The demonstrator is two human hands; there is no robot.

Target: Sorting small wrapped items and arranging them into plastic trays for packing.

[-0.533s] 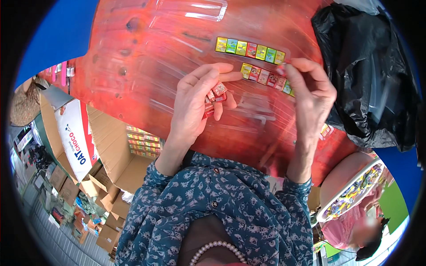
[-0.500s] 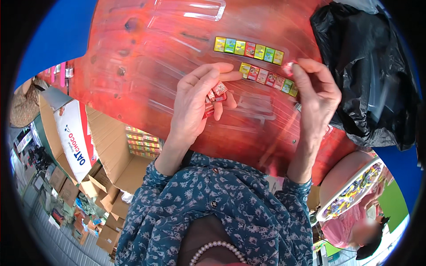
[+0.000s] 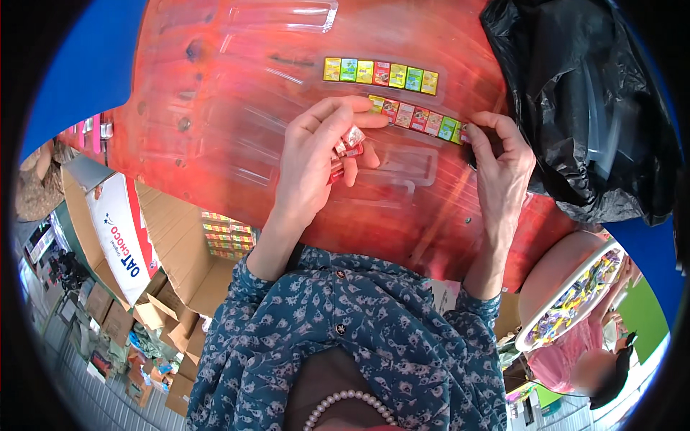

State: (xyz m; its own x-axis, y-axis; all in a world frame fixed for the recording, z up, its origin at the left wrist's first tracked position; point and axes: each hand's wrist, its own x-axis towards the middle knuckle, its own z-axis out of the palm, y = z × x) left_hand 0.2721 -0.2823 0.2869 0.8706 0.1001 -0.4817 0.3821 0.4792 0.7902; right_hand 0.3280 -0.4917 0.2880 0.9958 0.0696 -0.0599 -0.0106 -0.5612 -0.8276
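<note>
My left hand point(image 3: 309, 161) is curled around several small red boxes point(image 3: 351, 142), its index finger stretched toward the left end of the nearer row. That row of small coloured boxes point(image 3: 420, 117) lies in a clear plastic tray on the red table. At its right end my right hand point(image 3: 505, 158) pinches one small red box point(image 3: 465, 133) between thumb and index finger, against the green box beside it. Just beyond, a second clear tray holds a row of yellow, green, blue and red boxes point(image 3: 382, 75).
More clear trays point(image 3: 424, 165) lie on the red table point(image 3: 215, 86). A black plastic bag point(image 3: 568, 108) covers its right side. Below left stands an open cardboard carton point(image 3: 169, 230) with small boxes inside. At lower right, a person in pink point(image 3: 568, 359) sits by a basin point(image 3: 550, 276) of wrapped sweets.
My right hand has lowered the small red box from above the nearer row to its right end. My left hand keeps its boxes. The whole view has shifted slightly.
</note>
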